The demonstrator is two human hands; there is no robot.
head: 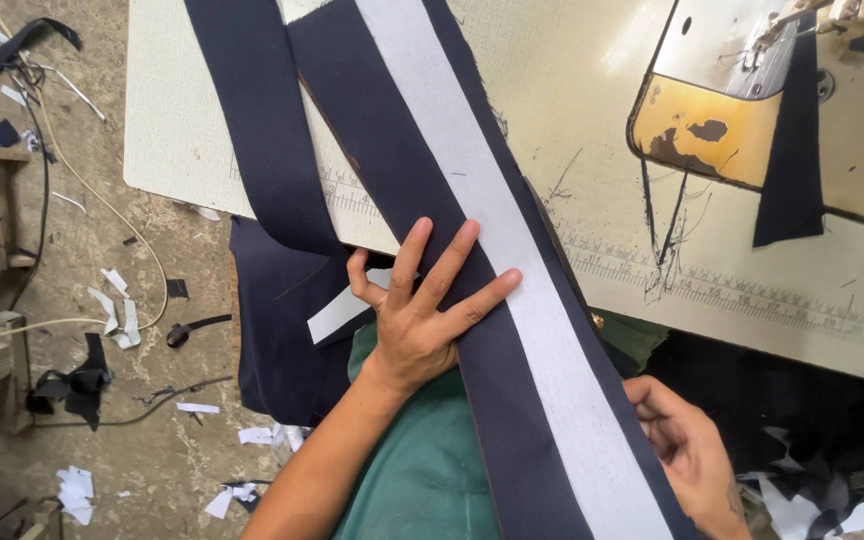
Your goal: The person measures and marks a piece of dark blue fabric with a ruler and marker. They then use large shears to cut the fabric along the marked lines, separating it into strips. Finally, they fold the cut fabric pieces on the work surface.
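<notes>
On table [202,120] — two navy strips [422,180]

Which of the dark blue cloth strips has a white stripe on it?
The wide navy strip under the left hand, with white interfacing running down it. The plain navy strip beside it and the small one by the sewing machine have none.

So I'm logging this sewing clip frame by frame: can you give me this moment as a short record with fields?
Setting: sewing table with machine bed, seen from above
Main piece: long navy fabric strip with a white band along it
Left hand: flat on the navy strip, fingers spread
Right hand: at the strip's lower right edge; grip unclear
Second strip: navy, hanging off the table edge
Floor: fabric scraps and cords
</notes>
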